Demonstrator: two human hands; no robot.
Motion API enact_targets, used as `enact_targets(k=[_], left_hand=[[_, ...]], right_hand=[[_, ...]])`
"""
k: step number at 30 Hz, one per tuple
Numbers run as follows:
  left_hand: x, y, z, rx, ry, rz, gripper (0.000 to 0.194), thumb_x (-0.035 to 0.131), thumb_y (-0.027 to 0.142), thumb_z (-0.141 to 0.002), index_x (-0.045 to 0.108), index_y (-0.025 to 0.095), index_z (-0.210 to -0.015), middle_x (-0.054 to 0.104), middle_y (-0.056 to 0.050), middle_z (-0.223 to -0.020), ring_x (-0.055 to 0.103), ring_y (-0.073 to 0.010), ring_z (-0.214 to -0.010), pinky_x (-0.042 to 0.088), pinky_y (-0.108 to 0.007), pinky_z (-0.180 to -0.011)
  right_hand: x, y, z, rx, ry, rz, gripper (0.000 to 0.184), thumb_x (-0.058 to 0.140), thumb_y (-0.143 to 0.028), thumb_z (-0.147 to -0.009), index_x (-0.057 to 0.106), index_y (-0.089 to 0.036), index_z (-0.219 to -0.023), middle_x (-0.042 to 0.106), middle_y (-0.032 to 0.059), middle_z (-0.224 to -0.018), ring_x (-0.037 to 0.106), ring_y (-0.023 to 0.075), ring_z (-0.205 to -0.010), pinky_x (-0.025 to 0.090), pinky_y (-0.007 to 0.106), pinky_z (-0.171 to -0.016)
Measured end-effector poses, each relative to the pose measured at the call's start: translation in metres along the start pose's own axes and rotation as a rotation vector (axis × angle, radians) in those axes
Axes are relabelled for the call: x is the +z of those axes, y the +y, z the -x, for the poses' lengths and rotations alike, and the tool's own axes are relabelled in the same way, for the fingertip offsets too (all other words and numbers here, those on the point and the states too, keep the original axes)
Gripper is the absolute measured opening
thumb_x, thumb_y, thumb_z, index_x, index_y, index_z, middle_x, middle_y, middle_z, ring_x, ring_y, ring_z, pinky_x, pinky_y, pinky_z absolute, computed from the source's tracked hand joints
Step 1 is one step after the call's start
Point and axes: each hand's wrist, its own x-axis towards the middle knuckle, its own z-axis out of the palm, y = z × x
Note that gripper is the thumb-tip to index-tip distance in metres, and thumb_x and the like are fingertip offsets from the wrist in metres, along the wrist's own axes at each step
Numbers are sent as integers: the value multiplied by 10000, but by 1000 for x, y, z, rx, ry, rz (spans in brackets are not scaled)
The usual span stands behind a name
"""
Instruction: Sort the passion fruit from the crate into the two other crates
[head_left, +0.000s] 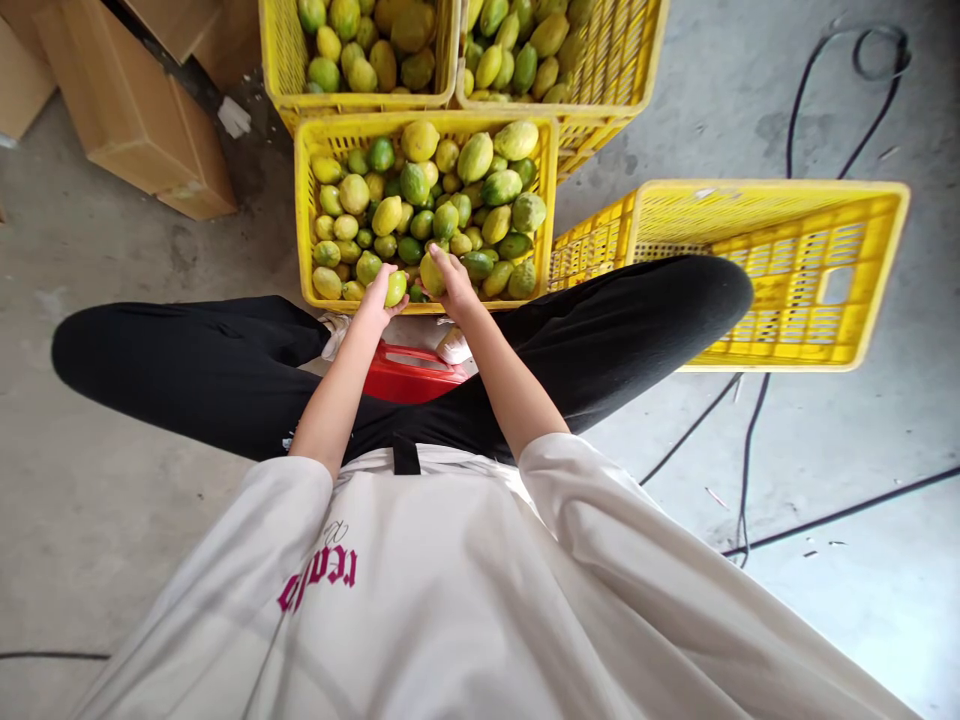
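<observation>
Green-and-yellow lemons (pixel 386 215) fill a yellow plastic crate (pixel 301 215) in front of me. At the crate's near edge, my left hand (pixel 377 298) is closed around a greenish-yellow lemon (pixel 395 289). Just to its right, my right hand (pixel 455 287) grips another yellow-green lemon (pixel 431 274), with the thumb or a finger along its top. Both hands are held close together, slightly above the near rim, and part of each fruit is hidden by the fingers.
Two more yellow crates (pixel 456 60) of lemons stand behind the first. To the right, a yellow crate (pixel 862 270) rests on the concrete floor beside my knee. Cardboard boxes (pixel 142 125) lie at the left. A red stool (pixel 409 380) shows between my legs; black cables (pixel 750 460) cross the floor.
</observation>
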Motion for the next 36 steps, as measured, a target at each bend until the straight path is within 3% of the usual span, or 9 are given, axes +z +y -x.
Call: enact_targets(k=[5,9,12,15,18,23,29,33,36], left_hand=[[4,2,7,-64,-26,43,466,484,434,-1167,672,200,-810,635,-1,-624,614,-102,-568,601,-207,-709],[5,2,13,-47,-59,17,431,699,553,-1065,667,195,-828,640,31,-621,627,-87,-553,617,-211,-710],[5,1,15,-9,-69,-20,323,868,384,-958,655,197,-804,647,42,-615,625,-73,-541,610,-187,-681],[7,0,16,-9,-23,-15,284,835,230,-966,632,196,-770,668,25,-629,636,-74,-550,590,-168,-660],[9,2,14,-24,71,-9,313,756,234,-1022,606,198,-750,621,41,-606,596,-68,-516,558,-159,-622],[7,5,11,-49,52,-16,316,695,321,-1068,659,212,-773,573,34,-570,563,-85,-490,501,-155,-540],[6,3,16,-56,-29,-29,319,671,289,-1067,657,204,-761,647,20,-610,618,-93,-516,550,-190,-580],[7,1,18,-35,-13,-73,335,835,246,-963,623,198,-708,655,30,-608,614,-78,-503,563,-189,-602],[9,1,21,-7,3,-66,326,820,146,-945,625,187,-687,664,28,-620,623,-74,-531,573,-177,-630]], right_hand=[[-4,4,-4,-44,-14,-18,448,913,-520,-857,619,-266,-1078,713,-58,-869,723,134,-770,554,206,-601],[-3,3,-6,-28,-50,-66,336,825,-526,-960,627,-259,-1009,694,-48,-828,705,141,-776,578,219,-638],[-2,-3,-5,31,-48,-98,324,661,-535,-1093,621,-242,-960,683,-30,-781,658,139,-732,578,231,-661],[-3,-9,-3,119,-24,-155,418,456,-556,-1182,624,-228,-984,679,-23,-755,645,134,-708,583,245,-699],[-4,-12,-2,196,16,-197,508,341,-583,-1199,624,-228,-970,658,-11,-702,690,155,-728,601,272,-716],[-5,-7,-7,131,12,-145,439,650,-681,-1062,630,-263,-933,658,-1,-706,727,198,-778,600,281,-645],[-6,0,-9,-26,-1,-77,359,850,-549,-948,630,-265,-950,654,-53,-782,685,146,-755,552,216,-598],[-5,-3,-9,89,29,-133,300,636,-497,-1104,617,-245,-942,660,-32,-752,704,158,-743,600,256,-662],[-5,-5,-10,173,60,-177,403,420,-470,-1183,608,-232,-918,630,-13,-674,719,171,-746,628,288,-714]])
